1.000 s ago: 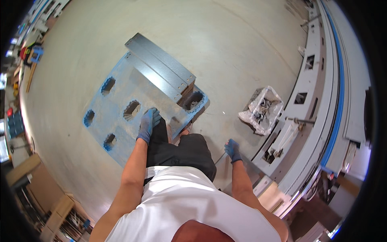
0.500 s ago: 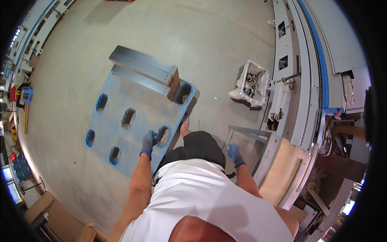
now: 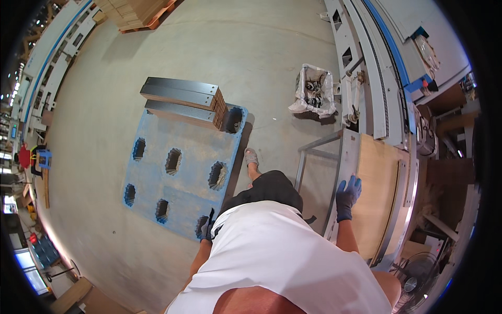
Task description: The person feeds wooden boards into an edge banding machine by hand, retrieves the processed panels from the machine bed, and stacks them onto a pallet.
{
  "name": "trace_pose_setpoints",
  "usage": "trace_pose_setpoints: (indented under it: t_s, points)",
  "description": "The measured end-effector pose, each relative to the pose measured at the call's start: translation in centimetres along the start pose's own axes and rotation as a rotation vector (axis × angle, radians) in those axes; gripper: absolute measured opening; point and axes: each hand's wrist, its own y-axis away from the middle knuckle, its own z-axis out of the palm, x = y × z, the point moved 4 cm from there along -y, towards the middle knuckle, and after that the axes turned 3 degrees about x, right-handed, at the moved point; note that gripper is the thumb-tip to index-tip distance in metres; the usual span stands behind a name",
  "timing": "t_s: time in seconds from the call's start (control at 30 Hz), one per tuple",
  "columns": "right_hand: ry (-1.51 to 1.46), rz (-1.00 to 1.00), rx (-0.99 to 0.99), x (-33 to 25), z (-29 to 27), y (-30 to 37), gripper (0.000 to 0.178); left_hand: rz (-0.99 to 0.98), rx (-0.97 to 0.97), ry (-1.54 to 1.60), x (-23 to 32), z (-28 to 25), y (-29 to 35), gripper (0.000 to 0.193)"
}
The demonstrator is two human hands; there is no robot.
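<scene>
Bench [image 3: 379, 188] with pale wooden top and grey metal frame at right, its left edge under the gloved right hand [image 3: 346, 199], thumb and fingers apart; cannot tell whether pressing or just above. Gloved left hand [image 3: 206, 230] at the near right corner of a blue pallet [image 3: 191, 191], beside a hole there and close to the black shorts [image 3: 269, 187]; fingers partly hidden, so cannot tell whether apart or together. On the pallet's far side, two adjoining stacks of dark-grey-faced panels [image 3: 180, 91], brown-edged, with small holes in the end. Near the long grey machine [image 3: 374, 68], a white-lined bin [image 3: 307, 106] of scraps. Farther off, brown cartons [image 3: 128, 11].
</scene>
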Motion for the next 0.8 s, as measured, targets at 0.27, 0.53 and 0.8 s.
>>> trace_pose_setpoints:
  t_s: [0.27,0.53,0.8]
  points:
    - [0.237,0.045,-0.043,6.1,3.5,6.7,0.047,-0.358,-0.324,0.690,7.8,-1.0,-3.4,0.057]
    - [0.194,0.050,0.047,4.7,2.3,7.3,0.045,-0.281,-0.250,0.672,14.3,-2.7,-2.9,0.047]
    - [0.158,0.074,0.014,4.7,1.9,7.0,0.047,0.270,-0.324,0.185,7.1,-0.3,-0.9,0.017]
